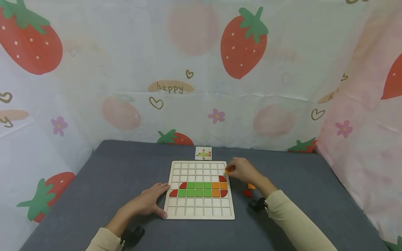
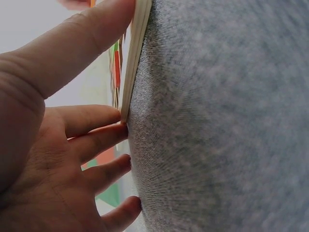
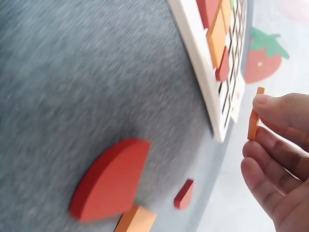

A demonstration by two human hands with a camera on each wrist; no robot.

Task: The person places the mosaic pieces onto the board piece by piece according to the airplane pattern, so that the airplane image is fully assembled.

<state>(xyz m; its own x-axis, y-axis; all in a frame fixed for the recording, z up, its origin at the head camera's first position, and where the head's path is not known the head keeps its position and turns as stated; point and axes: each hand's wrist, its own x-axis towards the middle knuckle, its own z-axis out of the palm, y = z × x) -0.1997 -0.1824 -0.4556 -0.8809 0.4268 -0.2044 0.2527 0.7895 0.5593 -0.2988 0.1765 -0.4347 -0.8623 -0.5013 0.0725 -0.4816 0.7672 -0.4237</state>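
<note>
A white gridded board [image 1: 199, 211] lies on the table, with green square tiles [image 1: 199, 189], orange square tiles [image 1: 215, 189] and red quarter-round tiles [image 1: 173, 193] set in its cells. My left hand [image 1: 149, 201] rests at the board's left edge, thumb at the near corner and fingers spread; the left wrist view shows the thumb and fingertips touching its side. Between thumb and fingers, my right hand [image 1: 243, 170] pinches an orange tile [image 3: 254, 116] at the board's upper right edge, above its surface. One red tile [image 1: 222, 179] sits just below that hand.
A small pattern card [image 1: 203, 153] lies beyond the board's far edge. Loose red pieces [image 3: 113, 179] and an orange piece [image 3: 136, 220] lie on the grey table right of the board, by my right forearm. A strawberry-print curtain [image 1: 201, 69] stands behind.
</note>
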